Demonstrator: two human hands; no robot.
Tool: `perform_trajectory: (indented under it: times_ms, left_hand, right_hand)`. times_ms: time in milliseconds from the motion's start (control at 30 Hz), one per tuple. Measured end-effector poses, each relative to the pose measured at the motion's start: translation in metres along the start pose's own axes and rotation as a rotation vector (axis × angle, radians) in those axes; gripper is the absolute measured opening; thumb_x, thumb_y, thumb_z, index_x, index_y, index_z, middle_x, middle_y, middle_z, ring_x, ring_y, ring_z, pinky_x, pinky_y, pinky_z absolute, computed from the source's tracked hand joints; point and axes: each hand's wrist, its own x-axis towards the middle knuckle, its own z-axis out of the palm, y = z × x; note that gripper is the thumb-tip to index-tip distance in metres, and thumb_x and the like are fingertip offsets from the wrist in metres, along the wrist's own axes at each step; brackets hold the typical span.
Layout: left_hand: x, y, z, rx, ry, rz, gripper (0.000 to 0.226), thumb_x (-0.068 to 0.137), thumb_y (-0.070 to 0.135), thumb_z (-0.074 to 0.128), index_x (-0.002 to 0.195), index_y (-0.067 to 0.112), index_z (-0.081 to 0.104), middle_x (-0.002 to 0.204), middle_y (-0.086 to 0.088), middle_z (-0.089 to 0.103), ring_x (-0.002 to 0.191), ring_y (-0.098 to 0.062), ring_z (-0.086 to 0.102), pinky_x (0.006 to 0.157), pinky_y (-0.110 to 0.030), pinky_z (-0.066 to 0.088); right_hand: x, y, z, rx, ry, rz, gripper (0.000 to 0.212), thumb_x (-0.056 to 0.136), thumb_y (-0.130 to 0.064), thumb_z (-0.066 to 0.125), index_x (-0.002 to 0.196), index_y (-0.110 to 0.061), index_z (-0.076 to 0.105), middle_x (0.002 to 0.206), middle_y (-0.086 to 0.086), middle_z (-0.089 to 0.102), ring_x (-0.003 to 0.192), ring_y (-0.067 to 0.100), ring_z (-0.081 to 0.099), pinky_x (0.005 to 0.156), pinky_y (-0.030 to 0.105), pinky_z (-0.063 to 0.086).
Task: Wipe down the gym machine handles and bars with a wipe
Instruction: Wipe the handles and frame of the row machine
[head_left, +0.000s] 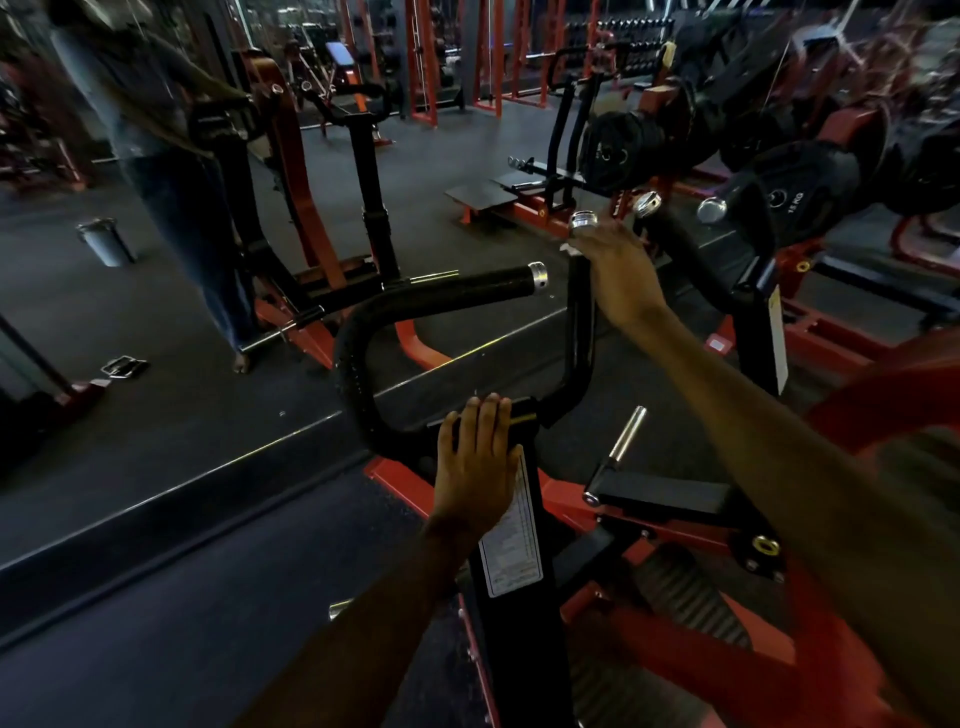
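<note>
Two hands work a red-and-black gym machine: the right hand wraps the top of the upright handle, a scrap of white wipe showing at the fingertips just under its chrome end cap, while the left hand lies flat, fingers straight, on the black central post above a white instruction label. A second, curved black handle with a chrome cap reaches left. Black weight plates hang beyond.
</note>
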Motion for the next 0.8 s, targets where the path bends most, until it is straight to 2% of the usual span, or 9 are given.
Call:
perform_trajectory:
  times_ms: [67, 133, 200, 300, 400, 500, 600, 700, 800]
  left_hand:
    - [0.000, -0.001, 0.000, -0.007, 0.011, 0.003, 0.053, 0.097, 0.035, 0.030, 0.139, 0.005, 0.038, 0.137, -0.012, 0.055, 0.127, -0.030, 0.045, 0.107, -0.047, 0.027]
    - [-0.001, -0.002, 0.001, -0.006, 0.007, 0.007, 0.051, 0.102, 0.034, 0.022, 0.141, 0.005, 0.037, 0.138, -0.012, 0.054, 0.128, -0.031, 0.045, 0.107, -0.047, 0.027]
    - [-0.002, -0.002, 0.002, 0.002, 0.001, 0.009, 0.052, 0.104, 0.033, 0.013, 0.141, 0.004, 0.035, 0.139, -0.012, 0.054, 0.127, -0.031, 0.048, 0.107, -0.047, 0.027]
    - [-0.002, -0.002, 0.002, 0.014, 0.005, 0.011, 0.053, 0.100, 0.035, 0.024, 0.141, 0.004, 0.035, 0.138, -0.013, 0.055, 0.126, -0.030, 0.050, 0.107, -0.047, 0.027]
    - [-0.003, -0.003, 0.002, -0.004, -0.009, 0.021, 0.052, 0.103, 0.034, 0.017, 0.140, 0.003, 0.038, 0.138, -0.014, 0.054, 0.128, -0.032, 0.048, 0.110, -0.047, 0.024]
    - [-0.003, -0.002, 0.002, -0.039, -0.048, 0.014, 0.056, 0.104, 0.033, 0.010, 0.140, 0.003, 0.042, 0.138, -0.015, 0.054, 0.128, -0.032, 0.049, 0.109, -0.048, 0.024]
    - [-0.002, -0.003, 0.002, -0.042, -0.056, 0.001, 0.059, 0.105, 0.033, 0.007, 0.140, 0.003, 0.044, 0.138, -0.014, 0.054, 0.128, -0.032, 0.050, 0.108, -0.047, 0.025]
    - [-0.005, -0.003, 0.002, -0.044, -0.028, 0.010, 0.057, 0.105, 0.034, 0.007, 0.143, 0.003, 0.036, 0.140, -0.015, 0.052, 0.129, -0.032, 0.048, 0.110, -0.048, 0.023]
    - [-0.004, -0.003, 0.004, -0.054, 0.036, 0.018, 0.052, 0.102, 0.035, 0.021, 0.142, 0.004, 0.033, 0.139, -0.015, 0.053, 0.128, -0.031, 0.047, 0.109, -0.047, 0.024]
  right_hand:
    - [0.005, 0.005, 0.007, -0.109, -0.148, -0.094, 0.041, 0.089, 0.003, 0.044, 0.128, -0.006, 0.052, 0.142, 0.015, 0.043, 0.137, 0.030, 0.031, 0.113, 0.041, 0.027]
    - [-0.015, 0.004, 0.018, -0.124, -0.212, -0.172, 0.040, 0.087, 0.004, 0.041, 0.124, -0.002, 0.056, 0.140, 0.019, 0.044, 0.133, 0.034, 0.037, 0.114, 0.040, 0.022]
    - [-0.045, -0.008, 0.022, -0.064, -0.149, -0.262, 0.037, 0.081, 0.001, 0.037, 0.104, 0.001, 0.066, 0.119, 0.022, 0.060, 0.115, 0.037, 0.055, 0.112, 0.036, 0.023]
    - [-0.097, -0.044, 0.024, 0.082, -0.002, -0.281, 0.037, 0.073, -0.002, 0.036, 0.084, -0.001, 0.071, 0.091, 0.019, 0.068, 0.090, 0.037, 0.067, 0.100, 0.034, 0.040]
    - [-0.147, -0.090, 0.021, 0.343, 0.025, -0.064, 0.027, 0.076, -0.002, 0.049, 0.093, 0.005, 0.068, 0.096, 0.018, 0.068, 0.096, 0.025, 0.065, 0.094, 0.038, 0.045]
    - [-0.146, -0.092, 0.008, 0.535, 0.133, 0.058, 0.034, 0.083, -0.017, 0.045, 0.100, 0.004, 0.066, 0.101, 0.008, 0.064, 0.098, 0.000, 0.055, 0.092, 0.015, 0.047]
    - [-0.105, -0.057, 0.002, 0.646, 0.331, 0.318, 0.029, 0.088, -0.011, 0.051, 0.110, 0.006, 0.062, 0.110, 0.011, 0.062, 0.107, 0.006, 0.055, 0.096, 0.019, 0.046]
    - [-0.087, -0.042, 0.016, 0.647, 0.228, 0.556, 0.037, 0.096, -0.028, 0.050, 0.123, -0.003, 0.057, 0.123, 0.013, 0.058, 0.119, 0.018, 0.052, 0.108, 0.031, 0.039]
    - [-0.128, -0.080, 0.036, 0.794, 0.223, 0.595, 0.046, 0.098, -0.026, 0.039, 0.138, -0.005, 0.042, 0.143, 0.012, 0.042, 0.134, 0.018, 0.039, 0.112, 0.024, 0.030]
